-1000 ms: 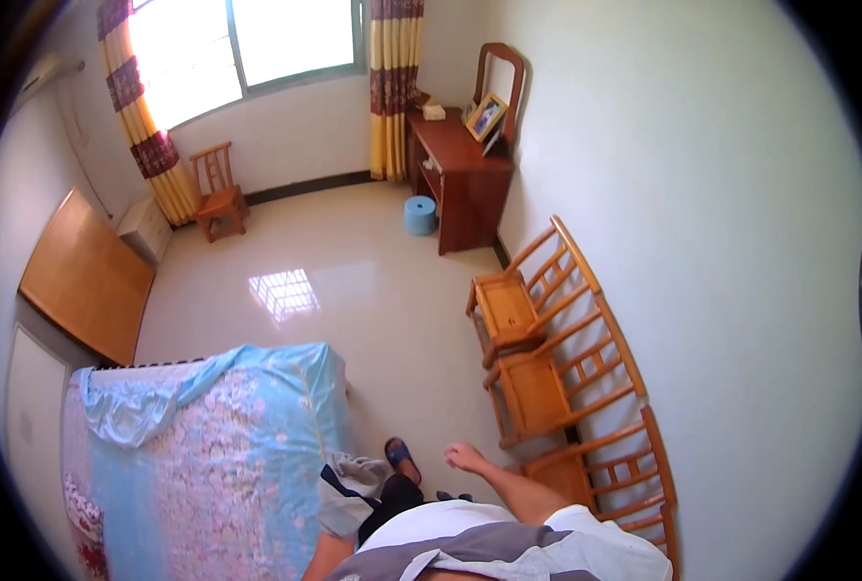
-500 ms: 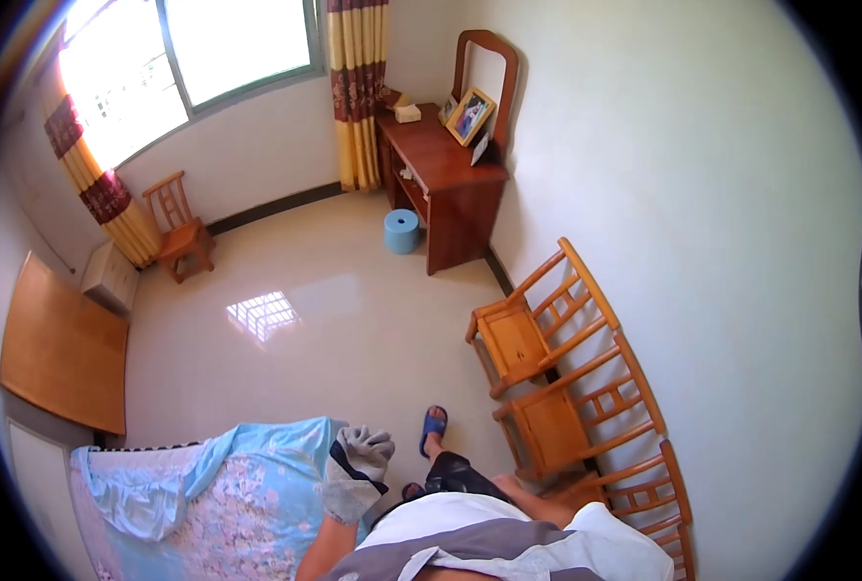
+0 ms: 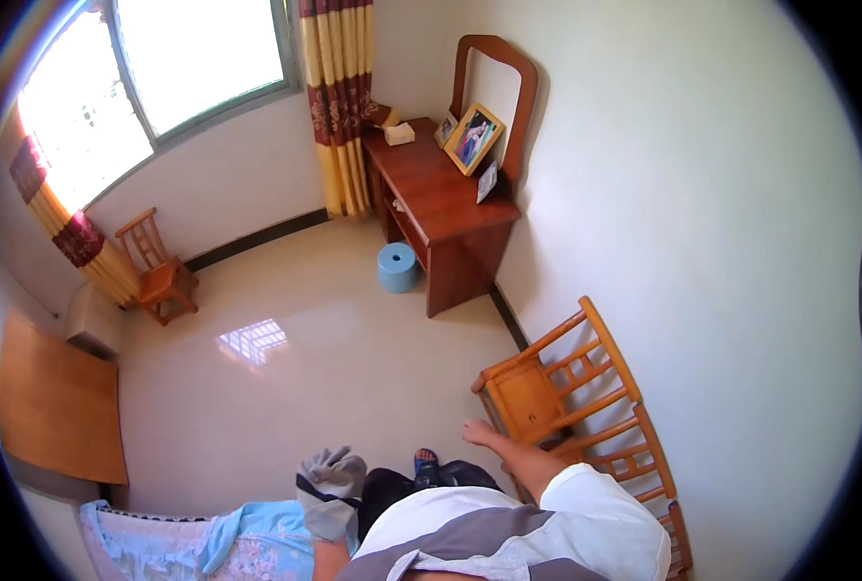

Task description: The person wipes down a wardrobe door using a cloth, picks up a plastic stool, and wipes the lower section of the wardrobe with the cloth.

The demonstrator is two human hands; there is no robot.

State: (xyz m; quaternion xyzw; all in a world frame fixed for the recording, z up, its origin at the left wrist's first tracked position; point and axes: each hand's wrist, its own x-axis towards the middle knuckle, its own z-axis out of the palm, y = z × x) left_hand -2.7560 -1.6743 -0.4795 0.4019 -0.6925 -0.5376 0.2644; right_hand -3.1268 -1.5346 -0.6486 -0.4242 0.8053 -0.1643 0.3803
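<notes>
A bunched grey cloth with a dark band (image 3: 329, 499) covers my left hand, low in the view beside the bed; the fingers beneath it do not show, and whether it is worn or held is unclear. My right hand (image 3: 477, 432) hangs out in front of my body, near the seat of the nearest wooden armchair (image 3: 528, 399). Its fingers look curled, too small to make out in detail. The blue floral bed cover (image 3: 266, 537) lies just left of the grey cloth.
Ahead stands a red-brown dressing table (image 3: 440, 194) with framed photos (image 3: 473, 137). A blue stool (image 3: 397, 268) is beside it. More wooden armchairs (image 3: 634, 455) line the right wall. A small chair (image 3: 165, 281) sits under the window, and a wooden board (image 3: 61, 402) is at left.
The view has moved forward, so the table and chairs look nearer and the bed has slid down. My right hand, largely hidden half a second ago, shows again beside the armchair.
</notes>
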